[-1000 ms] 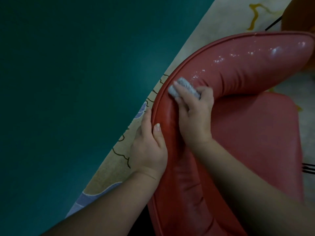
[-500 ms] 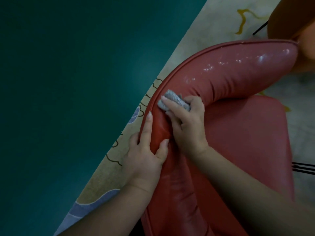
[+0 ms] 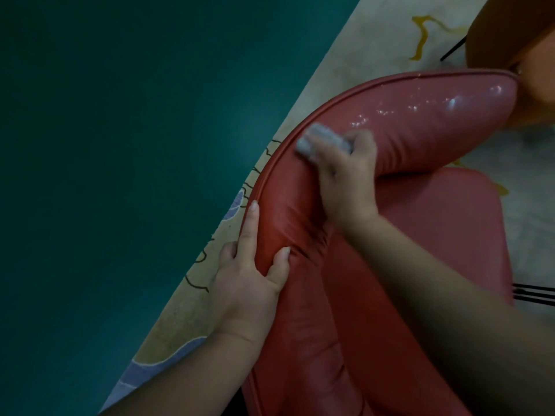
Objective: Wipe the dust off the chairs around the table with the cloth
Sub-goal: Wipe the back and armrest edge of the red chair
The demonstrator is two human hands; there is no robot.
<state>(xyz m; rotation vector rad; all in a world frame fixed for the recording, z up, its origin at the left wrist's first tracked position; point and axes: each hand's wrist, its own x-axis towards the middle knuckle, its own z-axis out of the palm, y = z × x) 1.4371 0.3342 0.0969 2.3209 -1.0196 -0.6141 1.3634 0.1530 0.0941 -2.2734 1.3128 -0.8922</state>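
The right hand [image 3: 345, 178] grips a blurry grey cloth [image 3: 322, 139], mostly hiding it, while the left hand [image 3: 249, 280] squeezes the red chair [image 3: 420, 130].

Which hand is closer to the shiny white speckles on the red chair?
Right. The right hand, holding the cloth, sits just beside the speckles. The left hand grips the chair back's edge farther down.

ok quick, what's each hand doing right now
Left hand: grips the padded backrest of the red chair, thumb and fingers curled round it.
Right hand: holds the grey cloth against the backrest.
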